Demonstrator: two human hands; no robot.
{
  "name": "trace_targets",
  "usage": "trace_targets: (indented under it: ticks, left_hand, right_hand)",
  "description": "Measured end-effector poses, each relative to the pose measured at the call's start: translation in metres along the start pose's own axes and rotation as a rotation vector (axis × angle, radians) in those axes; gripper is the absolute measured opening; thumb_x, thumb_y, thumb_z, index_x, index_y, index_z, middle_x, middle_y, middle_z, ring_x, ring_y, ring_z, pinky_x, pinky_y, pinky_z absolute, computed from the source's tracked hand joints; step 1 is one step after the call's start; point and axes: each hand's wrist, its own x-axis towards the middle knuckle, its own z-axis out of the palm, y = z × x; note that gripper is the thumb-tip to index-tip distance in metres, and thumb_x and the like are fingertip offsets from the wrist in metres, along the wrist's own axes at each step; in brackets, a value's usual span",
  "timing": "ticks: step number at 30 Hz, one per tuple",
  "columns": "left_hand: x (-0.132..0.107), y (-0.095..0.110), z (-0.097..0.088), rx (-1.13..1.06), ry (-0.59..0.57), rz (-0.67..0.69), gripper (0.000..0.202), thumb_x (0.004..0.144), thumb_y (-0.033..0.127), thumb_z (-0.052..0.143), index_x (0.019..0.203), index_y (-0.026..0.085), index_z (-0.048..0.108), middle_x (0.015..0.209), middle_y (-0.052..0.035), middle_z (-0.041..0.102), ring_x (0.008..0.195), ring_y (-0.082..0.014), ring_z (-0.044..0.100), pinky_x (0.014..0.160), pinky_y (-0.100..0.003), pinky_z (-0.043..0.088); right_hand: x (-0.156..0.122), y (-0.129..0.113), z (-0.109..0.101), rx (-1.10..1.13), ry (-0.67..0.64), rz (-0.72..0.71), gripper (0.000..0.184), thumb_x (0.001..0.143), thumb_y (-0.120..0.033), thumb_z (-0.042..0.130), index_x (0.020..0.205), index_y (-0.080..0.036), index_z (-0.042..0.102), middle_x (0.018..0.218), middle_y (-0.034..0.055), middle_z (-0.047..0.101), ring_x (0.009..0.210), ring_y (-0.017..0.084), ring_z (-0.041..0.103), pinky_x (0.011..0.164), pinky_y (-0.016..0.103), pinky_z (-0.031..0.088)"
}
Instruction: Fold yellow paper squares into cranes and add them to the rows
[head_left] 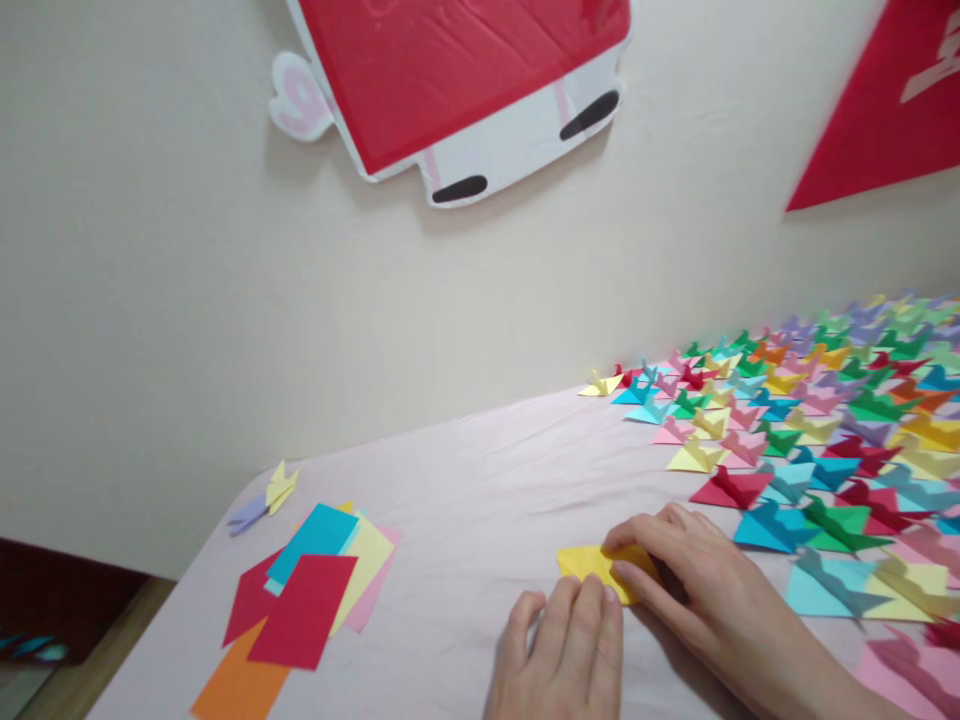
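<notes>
A piece of yellow origami paper [574,563], folded into a small flat strip, lies on the cloth-covered surface. My left hand [559,650] rests at its near edge, fingers bent and their tips holding the paper down. From the right, my right hand [694,575] grips the other end between thumb and index finger. The right part of the paper is hidden under my fingers. Just beyond my right hand stands a red paper crane [729,487] beside a blue one [774,527].
Many folded cranes in mixed colours [817,400] stand in rows at the right. On the left are loose sheets, with a red square [304,612] on top, and a yellow folded piece [281,490] touching a purple one [247,515]. Behind rises a pale wall [450,320].
</notes>
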Motion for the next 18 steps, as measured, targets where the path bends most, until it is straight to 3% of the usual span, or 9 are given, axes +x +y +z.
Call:
trace_targets:
  ticks: [8,14,18]
  left_hand:
    - [0.0054,-0.0016,-0.0083,0.021,-0.066,0.003,0.039,0.101,0.011,0.033,0.124,0.022,0.063,0.127,0.0025,0.068,0.110,-0.0161,0.065,0.093,-0.029,0.044]
    - [0.0014,-0.0050,-0.0060,0.055,-0.127,0.041,0.031,0.102,0.030,0.046,0.129,0.023,0.061,0.132,-0.0025,0.065,0.113,-0.0208,0.064,0.090,-0.031,0.047]
    - [-0.0005,-0.0080,-0.0047,0.127,-0.117,0.088,0.033,0.103,0.026,0.041,0.127,0.024,0.062,0.138,0.0006,0.061,0.117,-0.0190,0.060,0.090,-0.030,0.047]
  right_hand:
    - [0.0019,0.0011,0.0007,-0.031,-0.013,-0.021,0.021,0.096,-0.030,0.046,0.086,-0.025,0.065,0.079,0.0039,0.066,0.077,0.025,0.057,0.069,0.039,0.044]
    - [0.0044,0.0060,0.0036,-0.037,0.003,-0.012,0.020,0.095,-0.030,0.048,0.086,-0.025,0.065,0.080,0.0036,0.067,0.077,0.024,0.057,0.070,0.038,0.043]
    - [0.0055,0.0067,0.0045,-0.050,0.025,-0.011,0.021,0.095,-0.029,0.048,0.083,-0.025,0.065,0.076,0.0032,0.065,0.075,0.024,0.057,0.069,0.037,0.043]
